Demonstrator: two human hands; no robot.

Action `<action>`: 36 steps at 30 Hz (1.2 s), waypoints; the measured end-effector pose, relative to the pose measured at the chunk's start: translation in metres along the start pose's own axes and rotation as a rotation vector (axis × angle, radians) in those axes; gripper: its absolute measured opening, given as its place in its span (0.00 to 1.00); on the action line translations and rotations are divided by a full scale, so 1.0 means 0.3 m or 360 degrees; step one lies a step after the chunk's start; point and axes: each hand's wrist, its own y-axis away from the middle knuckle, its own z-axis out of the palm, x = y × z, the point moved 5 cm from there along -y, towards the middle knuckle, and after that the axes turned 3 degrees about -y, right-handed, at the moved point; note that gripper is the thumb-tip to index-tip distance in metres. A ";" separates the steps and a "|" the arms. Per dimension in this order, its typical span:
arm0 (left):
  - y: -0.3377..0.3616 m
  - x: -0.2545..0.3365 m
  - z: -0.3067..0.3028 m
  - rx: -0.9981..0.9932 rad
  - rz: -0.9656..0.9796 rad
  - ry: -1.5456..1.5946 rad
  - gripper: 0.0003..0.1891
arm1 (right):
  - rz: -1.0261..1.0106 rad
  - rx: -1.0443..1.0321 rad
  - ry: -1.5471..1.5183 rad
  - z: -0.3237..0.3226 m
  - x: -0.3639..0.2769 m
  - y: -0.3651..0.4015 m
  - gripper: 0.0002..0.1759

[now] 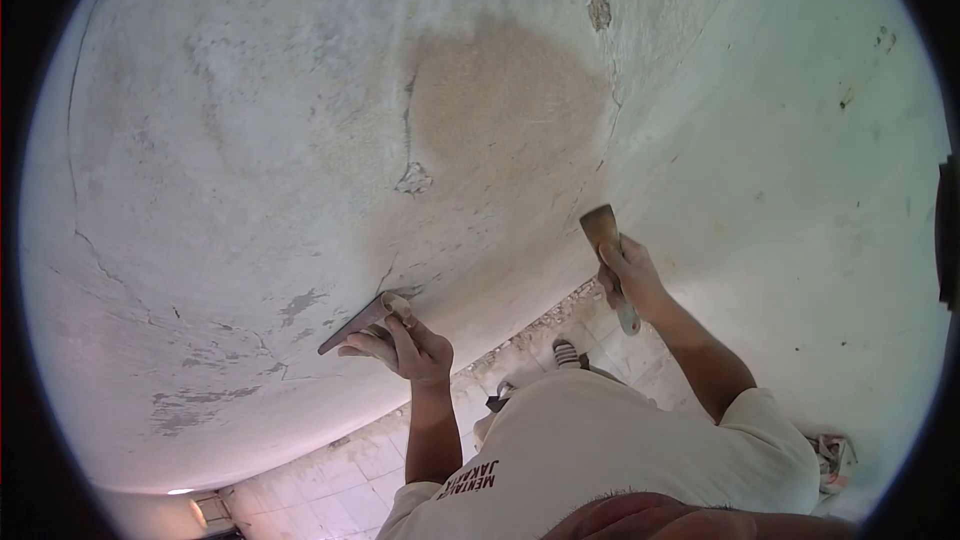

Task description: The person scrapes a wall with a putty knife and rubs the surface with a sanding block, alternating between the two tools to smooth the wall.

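Note:
My left hand (405, 342) is closed round a wide flat scraper (352, 326), its long dark edge close against the lower part of the cracked, off-white wall (270, 120). In my right hand (632, 275) is a putty knife (600, 226), gripped by its pale handle, with the brown-stained blade pointing up and left. That blade overlaps the wall near the corner in this view. Between and above both hands spreads a large damp brown patch (505, 100). A chipped spot (413, 179) lies at its left side.
A second wall (800, 230) meets the first on the right. Crumbled debris (560, 315) lines the foot of the wall on the tiled floor (365, 465). A crumpled bag-like thing (832, 462) lies at the lower right. Cracks and a deep chip (600, 0) mark the wall higher up.

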 end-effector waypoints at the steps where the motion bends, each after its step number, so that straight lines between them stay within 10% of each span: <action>1: 0.001 -0.001 -0.002 -0.0007 -0.0002 0.0023 0.23 | -0.0033 0.0027 -0.0017 0.004 -0.029 -0.010 0.16; 18: 0.011 -0.021 -0.043 0.0050 0.0098 0.0335 0.15 | -0.0163 0.0264 -0.0226 0.005 0.065 0.087 0.17; 25: -0.025 -0.012 -0.095 0.0105 -0.0065 0.0467 0.16 | 0.0449 -0.0076 -0.0421 0.232 0.404 0.232 0.15; 36: -0.135 -0.040 -0.185 -0.0016 -0.0156 0.0290 0.08 | 0.0465 -0.0476 -0.0374 0.259 0.383 0.200 0.17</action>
